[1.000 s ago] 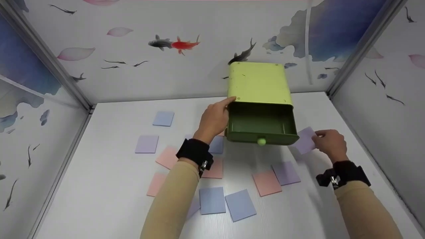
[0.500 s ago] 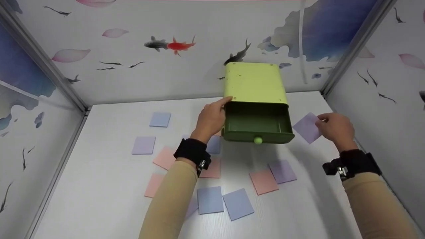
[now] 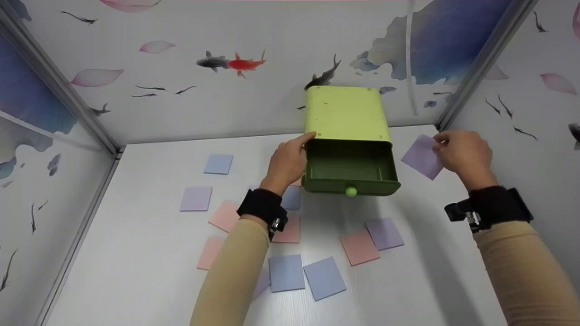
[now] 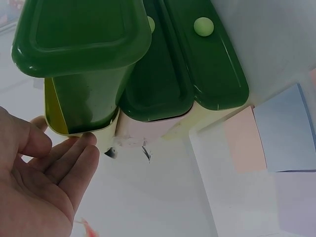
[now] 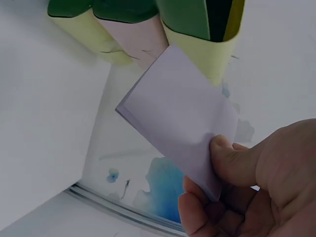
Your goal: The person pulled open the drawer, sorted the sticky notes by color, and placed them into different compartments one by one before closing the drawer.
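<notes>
A light green box [image 3: 346, 112] stands at the back of the white table [image 3: 136, 253], with its dark green drawer [image 3: 351, 174] pulled out and nothing visible inside. My left hand [image 3: 287, 160] rests with straight fingers against the box's left front corner [image 4: 79, 133]. To the right of the drawer, my right hand [image 3: 462, 151] pinches a lilac paper square [image 3: 422, 156] in the air. In the right wrist view the lilac paper square [image 5: 180, 116] sits between thumb and fingers [image 5: 224, 148], in front of the box.
Several pink, blue and lilac paper squares lie on the table: a blue one [image 3: 218, 163] at the back left, a pink one [image 3: 360, 247] and a lilac one [image 3: 384, 233] in front of the drawer. Painted walls enclose three sides.
My right hand has lifted the lilac square off the table and carried it up and back, to the right of the drawer. My left hand has stayed on the box.
</notes>
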Demonstrator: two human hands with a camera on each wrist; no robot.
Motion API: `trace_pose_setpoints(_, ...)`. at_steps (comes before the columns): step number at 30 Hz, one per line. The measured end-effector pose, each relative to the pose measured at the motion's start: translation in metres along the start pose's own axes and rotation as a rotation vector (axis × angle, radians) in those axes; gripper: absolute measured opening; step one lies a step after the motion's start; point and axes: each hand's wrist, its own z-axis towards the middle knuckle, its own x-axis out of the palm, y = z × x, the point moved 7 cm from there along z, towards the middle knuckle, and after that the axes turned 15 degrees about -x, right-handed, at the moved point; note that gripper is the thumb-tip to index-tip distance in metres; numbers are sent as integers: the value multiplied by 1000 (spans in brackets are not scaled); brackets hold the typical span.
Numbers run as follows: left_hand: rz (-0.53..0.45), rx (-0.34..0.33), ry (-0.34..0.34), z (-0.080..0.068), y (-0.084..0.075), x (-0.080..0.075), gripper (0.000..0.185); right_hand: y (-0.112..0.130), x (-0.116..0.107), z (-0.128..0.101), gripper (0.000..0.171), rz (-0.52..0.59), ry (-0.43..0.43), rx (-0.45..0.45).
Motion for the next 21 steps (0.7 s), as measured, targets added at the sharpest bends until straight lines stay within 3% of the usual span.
trace_pose_setpoints(11,13,6,-8,0,0,-1,50,56,-30,14,33,-35,-65,-95)
trace_pose_setpoints(21,22,-4,8,-1,-1,0,51,120,-10,23,27,-29,-74,-269)
